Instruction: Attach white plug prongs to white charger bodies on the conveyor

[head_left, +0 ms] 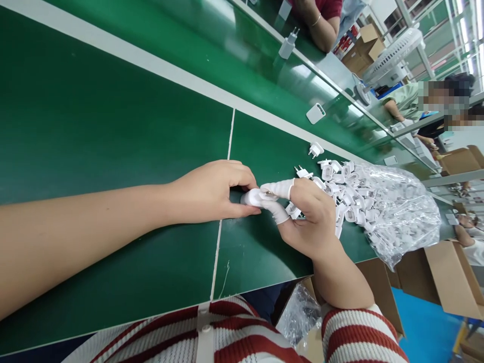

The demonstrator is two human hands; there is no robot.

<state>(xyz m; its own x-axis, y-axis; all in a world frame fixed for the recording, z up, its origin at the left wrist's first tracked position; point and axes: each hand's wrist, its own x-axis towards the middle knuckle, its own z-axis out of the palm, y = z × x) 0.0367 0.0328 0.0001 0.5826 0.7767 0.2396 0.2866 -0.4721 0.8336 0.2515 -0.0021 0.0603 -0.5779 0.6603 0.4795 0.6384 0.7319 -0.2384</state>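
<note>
My left hand [212, 191] is closed round a small white charger [249, 198], thumb and fingers on its sides, just above the green table. My right hand [312, 214], with white covers on thumb and forefinger, pinches the charger's right end. A bit of metal, seemingly a plug pin, glints between those fingertips; the rest of that end is hidden. Right beside my right hand lies a heap of white plug heads [353, 199], spilling from a clear plastic bag [406, 212]. One plug head [315, 149] sits apart from the heap, its pins showing.
Beyond the white strip, a white charger housing [315, 114] and a charger with pins [288, 44] stand on the shiny green belt. Cardboard boxes [449, 277] are at the lower right, below the table edge. Co-workers sit across the belt near a white fan [395, 55].
</note>
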